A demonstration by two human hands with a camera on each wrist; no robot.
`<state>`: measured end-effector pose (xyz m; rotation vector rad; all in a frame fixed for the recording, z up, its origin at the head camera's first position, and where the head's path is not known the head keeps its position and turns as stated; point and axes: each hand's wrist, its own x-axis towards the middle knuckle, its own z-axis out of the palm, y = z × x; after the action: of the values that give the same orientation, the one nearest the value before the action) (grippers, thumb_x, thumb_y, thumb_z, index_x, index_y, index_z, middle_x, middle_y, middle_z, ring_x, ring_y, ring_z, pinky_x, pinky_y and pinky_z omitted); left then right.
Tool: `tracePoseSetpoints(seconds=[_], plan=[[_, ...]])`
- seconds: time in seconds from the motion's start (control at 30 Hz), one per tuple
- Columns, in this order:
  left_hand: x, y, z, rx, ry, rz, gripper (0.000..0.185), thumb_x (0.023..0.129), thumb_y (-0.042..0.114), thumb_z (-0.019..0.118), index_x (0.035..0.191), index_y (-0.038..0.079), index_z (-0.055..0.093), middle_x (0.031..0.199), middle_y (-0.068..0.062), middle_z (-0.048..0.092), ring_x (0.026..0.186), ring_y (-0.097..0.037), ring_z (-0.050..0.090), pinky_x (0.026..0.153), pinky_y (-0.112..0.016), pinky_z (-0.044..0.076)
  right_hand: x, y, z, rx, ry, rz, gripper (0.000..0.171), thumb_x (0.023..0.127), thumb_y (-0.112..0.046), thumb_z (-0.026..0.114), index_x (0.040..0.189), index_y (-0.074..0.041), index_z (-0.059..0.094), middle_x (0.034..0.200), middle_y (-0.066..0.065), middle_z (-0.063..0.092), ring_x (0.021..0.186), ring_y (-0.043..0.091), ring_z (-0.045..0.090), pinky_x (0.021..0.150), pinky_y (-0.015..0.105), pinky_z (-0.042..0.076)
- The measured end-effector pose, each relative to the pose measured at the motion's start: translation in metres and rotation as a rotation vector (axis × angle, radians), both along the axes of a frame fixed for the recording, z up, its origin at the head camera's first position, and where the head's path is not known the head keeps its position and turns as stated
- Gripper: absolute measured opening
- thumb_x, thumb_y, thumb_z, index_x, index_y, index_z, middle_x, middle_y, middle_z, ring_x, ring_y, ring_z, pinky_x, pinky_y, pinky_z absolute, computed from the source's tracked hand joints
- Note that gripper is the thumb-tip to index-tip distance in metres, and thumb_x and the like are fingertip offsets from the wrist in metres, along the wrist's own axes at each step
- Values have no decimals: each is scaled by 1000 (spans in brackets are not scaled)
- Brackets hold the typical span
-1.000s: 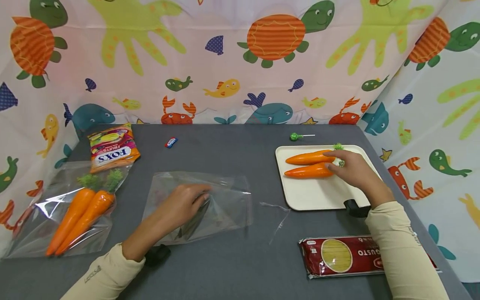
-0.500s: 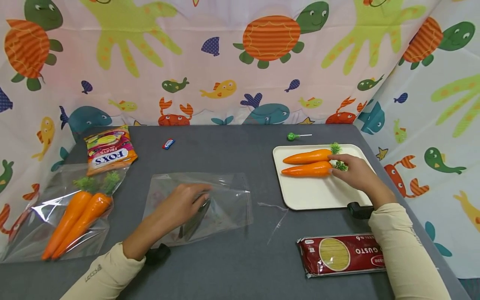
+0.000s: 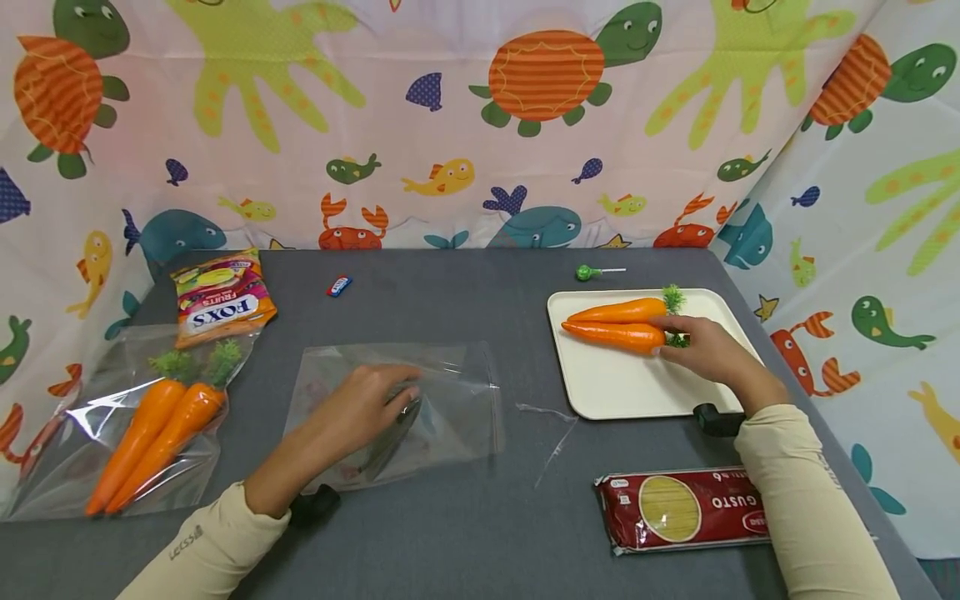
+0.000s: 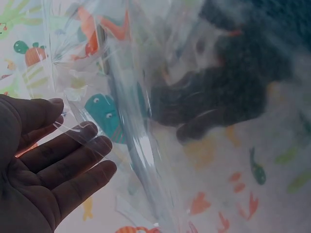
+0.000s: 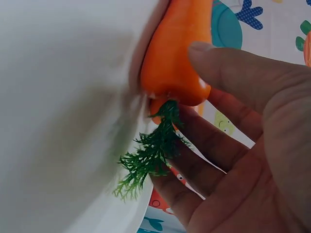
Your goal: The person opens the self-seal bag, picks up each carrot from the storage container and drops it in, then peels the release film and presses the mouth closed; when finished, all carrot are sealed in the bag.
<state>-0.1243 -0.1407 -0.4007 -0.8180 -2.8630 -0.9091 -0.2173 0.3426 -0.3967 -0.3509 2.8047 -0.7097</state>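
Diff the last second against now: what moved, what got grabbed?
The right hand slid from on top of both carrots to the leafy end of the near carrot and now grips it; that carrot's end has lifted off the tray. The left hand stays on the clear bag; the rest is unchanged.

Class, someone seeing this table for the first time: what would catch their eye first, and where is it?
Likely the two orange carrots on the white tray at the right, where the right hand grips the nearer one's leafy end. Next, the left hand resting on a clear bag mid-table, and two bagged carrots at far left.
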Motion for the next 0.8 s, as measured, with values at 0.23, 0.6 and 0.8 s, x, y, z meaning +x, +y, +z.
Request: tracePoseSetpoints(seconds=[0.23, 0.6, 0.8], plan=[[2, 0, -2, 4, -7, -8, 29, 94, 10, 66, 121, 0, 66, 117, -13, 67, 102, -24, 67, 82, -41, 56, 3, -6, -3, -12, 12, 23, 50, 89, -12, 71, 134, 4, 55, 123, 26, 58, 109, 39, 52, 99, 59, 39], [0, 0, -3, 2, 16, -22, 29, 93, 8, 67, 120, -1, 66, 116, -13, 68, 103, -26, 66, 83, -41, 55, 5, -9, 0, -6, 8, 6, 48, 90, -15, 71, 132, 3, 57, 124, 24, 58, 106, 37, 51, 98, 57, 41], [-1, 1, -3, 11, 19, -30, 28, 93, 9, 67, 120, 0, 66, 116, -13, 68, 102, -25, 66, 82, -40, 56, 10, -12, 6, -10, 28, 19, 47, 91, -13, 69, 133, 5, 55, 125, 25, 57, 107, 37, 51, 98, 59, 40]])
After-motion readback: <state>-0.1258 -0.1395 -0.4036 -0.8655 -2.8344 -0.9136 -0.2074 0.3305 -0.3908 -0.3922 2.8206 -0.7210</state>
